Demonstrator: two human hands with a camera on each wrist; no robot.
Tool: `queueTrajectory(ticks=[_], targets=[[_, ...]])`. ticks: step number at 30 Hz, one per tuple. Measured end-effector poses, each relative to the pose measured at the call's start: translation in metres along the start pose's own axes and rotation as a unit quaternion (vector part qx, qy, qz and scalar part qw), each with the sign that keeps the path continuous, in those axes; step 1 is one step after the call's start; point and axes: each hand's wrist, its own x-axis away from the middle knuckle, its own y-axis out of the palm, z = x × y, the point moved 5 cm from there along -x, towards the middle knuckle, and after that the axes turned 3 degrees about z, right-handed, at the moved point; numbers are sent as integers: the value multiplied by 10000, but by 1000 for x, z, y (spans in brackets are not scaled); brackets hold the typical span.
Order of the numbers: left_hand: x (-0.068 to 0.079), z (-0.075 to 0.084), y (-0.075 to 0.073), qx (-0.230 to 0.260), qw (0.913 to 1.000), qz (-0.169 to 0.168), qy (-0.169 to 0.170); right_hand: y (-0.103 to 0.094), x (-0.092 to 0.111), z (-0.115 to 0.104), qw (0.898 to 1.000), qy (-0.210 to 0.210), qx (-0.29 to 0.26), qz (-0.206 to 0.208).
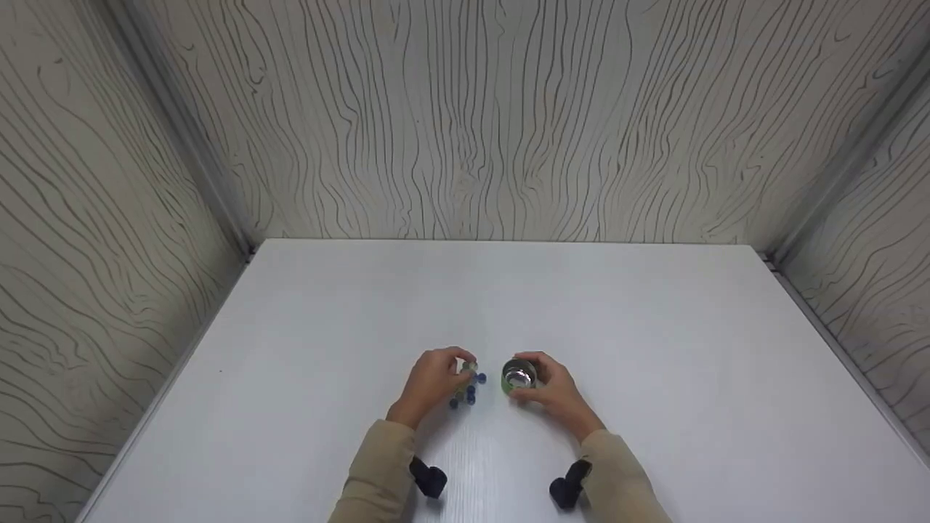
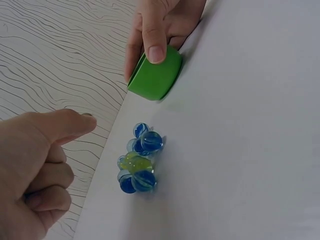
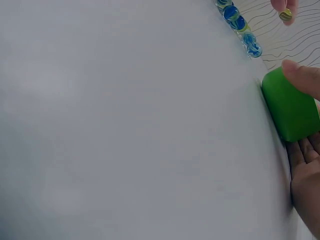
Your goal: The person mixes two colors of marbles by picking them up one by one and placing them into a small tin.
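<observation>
My left hand (image 1: 434,378) is raised over the left side of a small cluster of glass marbles (image 2: 144,180). Between its thumb and index finger it pinches a yellow-streaked marble (image 3: 285,15), seen best in the right wrist view. The marbles on the table are clear glass with blue or yellow swirls, lying close together. To their right, my right hand (image 1: 556,388) grips a small green cup (image 2: 159,77) with a shiny silver inside (image 1: 519,378). Thumb and fingers lie on opposite sides of the cup, its opening facing up and its base at the tabletop.
A white table (image 1: 617,305) lies under both hands. Pale panels with a dark wood-grain line pattern (image 1: 465,123) stand behind it and at both sides. Black wrist cameras (image 1: 430,479) are strapped below the beige sleeves (image 1: 378,465).
</observation>
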Motion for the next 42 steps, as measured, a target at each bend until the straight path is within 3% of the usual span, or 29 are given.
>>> queueTrajectory(ticks=[10,26,42], targets=[[-3,4,1,-93,9999,-39,-54,1,-1,1,9999,130,59,39],[-7,15,12,-205,9993,-84,291,1,0,-1,10000,-47,62,-3],[-8,26,19,-373,9982,-48,475,0,-2,2,10000,36,87,32]])
